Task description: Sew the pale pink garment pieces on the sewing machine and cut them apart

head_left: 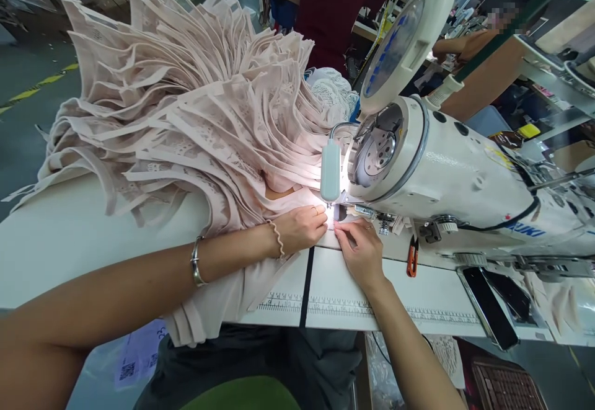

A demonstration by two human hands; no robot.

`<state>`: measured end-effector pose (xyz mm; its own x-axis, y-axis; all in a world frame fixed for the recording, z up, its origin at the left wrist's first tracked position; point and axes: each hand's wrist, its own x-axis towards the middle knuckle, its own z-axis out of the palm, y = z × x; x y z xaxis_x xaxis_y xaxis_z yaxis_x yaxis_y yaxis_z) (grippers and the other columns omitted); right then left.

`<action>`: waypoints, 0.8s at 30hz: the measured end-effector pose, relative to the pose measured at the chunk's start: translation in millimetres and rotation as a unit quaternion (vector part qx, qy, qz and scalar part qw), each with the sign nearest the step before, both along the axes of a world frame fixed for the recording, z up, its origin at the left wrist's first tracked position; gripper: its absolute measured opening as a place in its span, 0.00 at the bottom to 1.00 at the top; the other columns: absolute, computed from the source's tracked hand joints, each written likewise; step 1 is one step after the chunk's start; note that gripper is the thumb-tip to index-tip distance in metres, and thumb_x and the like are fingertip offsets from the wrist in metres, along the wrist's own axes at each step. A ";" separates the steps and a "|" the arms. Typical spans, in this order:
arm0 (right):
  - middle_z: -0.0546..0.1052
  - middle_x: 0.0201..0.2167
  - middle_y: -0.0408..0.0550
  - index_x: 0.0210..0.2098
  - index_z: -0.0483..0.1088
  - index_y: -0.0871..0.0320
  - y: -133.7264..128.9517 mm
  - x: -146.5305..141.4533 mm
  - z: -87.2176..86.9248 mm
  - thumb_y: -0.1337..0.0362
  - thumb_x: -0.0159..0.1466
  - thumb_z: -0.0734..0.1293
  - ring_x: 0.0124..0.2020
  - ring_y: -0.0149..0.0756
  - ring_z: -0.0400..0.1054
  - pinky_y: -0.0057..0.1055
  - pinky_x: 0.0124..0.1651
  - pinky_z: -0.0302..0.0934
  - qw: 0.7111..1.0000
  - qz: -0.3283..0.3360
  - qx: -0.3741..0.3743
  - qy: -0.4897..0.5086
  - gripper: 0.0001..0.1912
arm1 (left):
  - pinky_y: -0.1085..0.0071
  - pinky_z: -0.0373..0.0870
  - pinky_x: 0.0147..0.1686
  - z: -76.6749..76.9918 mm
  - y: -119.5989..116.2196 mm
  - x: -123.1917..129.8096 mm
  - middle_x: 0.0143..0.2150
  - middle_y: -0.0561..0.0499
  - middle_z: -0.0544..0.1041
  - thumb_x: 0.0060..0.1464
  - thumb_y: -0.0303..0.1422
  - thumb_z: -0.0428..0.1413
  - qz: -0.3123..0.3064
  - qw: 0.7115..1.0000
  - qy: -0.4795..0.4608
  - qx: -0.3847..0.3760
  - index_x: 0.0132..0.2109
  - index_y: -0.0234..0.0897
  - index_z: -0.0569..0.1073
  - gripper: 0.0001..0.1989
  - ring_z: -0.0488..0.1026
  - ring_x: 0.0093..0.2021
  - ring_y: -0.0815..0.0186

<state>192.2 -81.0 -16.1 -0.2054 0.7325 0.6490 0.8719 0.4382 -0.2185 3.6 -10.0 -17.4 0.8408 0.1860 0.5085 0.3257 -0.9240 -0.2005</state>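
Under the lit needle area of a white sewing machine (395, 149), both hands meet at a small stretch of beige fabric (330, 216). My left hand (302, 229) is closed, its fingertips pinching the fabric just left of the needle. From the right, my right hand (361, 250) pinches at the edge of the same fabric with thumb and forefinger; the exact grip is partly lost in the glare. A big heap of beige garment pieces with lace (199, 100) lies left of and behind the needle, some of it hanging under my left forearm over the front table edge.
A small lamp (330, 171) hangs right above the fingers. Orange-handled thread snips (412, 256) and a phone (488, 307) lie to the right. A printed ruler (344, 306) runs along the front edge. White lace (332, 90) sits behind; other people work beyond.
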 end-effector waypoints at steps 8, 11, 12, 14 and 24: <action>0.81 0.30 0.44 0.37 0.76 0.54 -3.0 2.7 1.9 0.70 0.65 0.60 0.34 0.35 0.74 0.35 0.44 0.65 1.000 0.021 -0.016 -0.017 0.13 | 0.69 0.63 0.34 -2.8 -0.9 0.3 0.29 0.47 0.69 0.66 0.22 0.42 0.011 0.999 -0.031 -0.010 0.33 0.31 0.73 0.18 0.64 0.32 0.64; 0.82 0.39 0.44 0.41 0.78 0.52 -5.5 7.4 0.9 0.73 0.62 0.58 0.38 0.35 0.75 0.36 0.47 0.66 0.998 0.056 -0.028 -0.031 0.19 | 0.68 0.65 0.34 -5.5 -0.3 1.0 0.29 0.46 0.69 0.66 0.22 0.40 0.009 0.998 -0.035 -0.052 0.35 0.31 0.73 0.19 0.64 0.32 0.64; 0.82 0.40 0.44 0.41 0.78 0.51 -6.0 8.4 0.8 0.74 0.61 0.58 0.39 0.35 0.75 0.37 0.48 0.66 0.997 0.063 -0.030 -0.039 0.20 | 0.68 0.66 0.34 -5.5 -0.2 0.6 0.30 0.46 0.70 0.67 0.22 0.39 0.006 0.997 -0.035 -0.067 0.35 0.32 0.73 0.19 0.65 0.33 0.64; 0.82 0.41 0.44 0.41 0.79 0.51 -6.1 8.9 1.4 0.74 0.61 0.58 0.41 0.36 0.75 0.37 0.48 0.66 0.996 0.069 -0.034 -0.051 0.20 | 0.68 0.67 0.35 -4.0 0.1 -1.9 0.31 0.46 0.71 0.67 0.23 0.40 0.001 0.995 -0.033 -0.093 0.36 0.32 0.73 0.18 0.66 0.33 0.64; 0.78 0.47 0.44 0.38 0.79 0.48 -4.4 6.8 -1.8 0.74 0.62 0.58 0.48 0.38 0.71 0.39 0.50 0.66 0.996 0.003 -0.091 -0.012 0.20 | 0.57 0.66 0.55 1.4 4.3 -18.5 0.57 0.39 0.71 0.63 0.23 0.46 0.012 0.986 0.007 -0.166 0.49 0.32 0.70 0.12 0.69 0.54 0.58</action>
<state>199.1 -85.3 -18.0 -0.2243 0.8356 0.5015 0.8747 0.3995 -0.2743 -14.8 -5.7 -16.0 0.8407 0.3611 0.4036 0.3483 -0.9312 0.1077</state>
